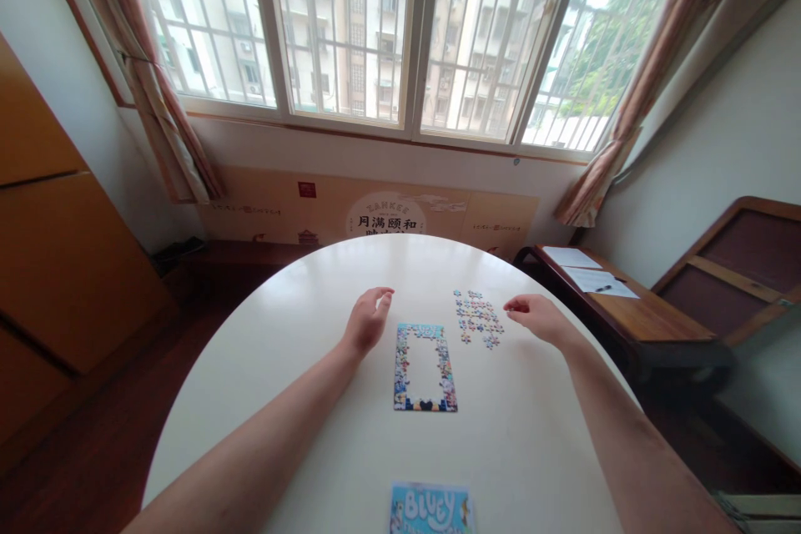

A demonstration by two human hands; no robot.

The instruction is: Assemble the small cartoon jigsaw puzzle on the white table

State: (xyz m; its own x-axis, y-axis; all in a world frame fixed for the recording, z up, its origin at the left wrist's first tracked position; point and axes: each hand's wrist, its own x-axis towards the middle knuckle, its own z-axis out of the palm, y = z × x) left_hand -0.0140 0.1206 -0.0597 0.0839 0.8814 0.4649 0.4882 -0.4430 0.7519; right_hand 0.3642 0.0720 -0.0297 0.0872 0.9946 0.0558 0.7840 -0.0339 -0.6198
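A rectangular jigsaw border (401, 367) lies on the white round table, its colourful edge pieces joined around a bare middle. To its upper right, loose jigsaw pieces (479, 313) are spread in rough rows. My left hand (369, 322) rests beside the border's top left corner, fingers loosely bent, thumb apart, nothing visible in it. Just right of the loose pieces, my right hand (533, 317) has its thumb and fingertips pinched together. Something small and pale shows at those fingertips, too tiny to make out.
A blue box or picture sheet marked "BLUEY" (430, 509) lies at the table's near edge. Beyond the table (281, 400) are a printed cardboard panel (450, 217) and barred windows. On the right, a wooden side table (663, 319) holds papers (601, 282) and pens.
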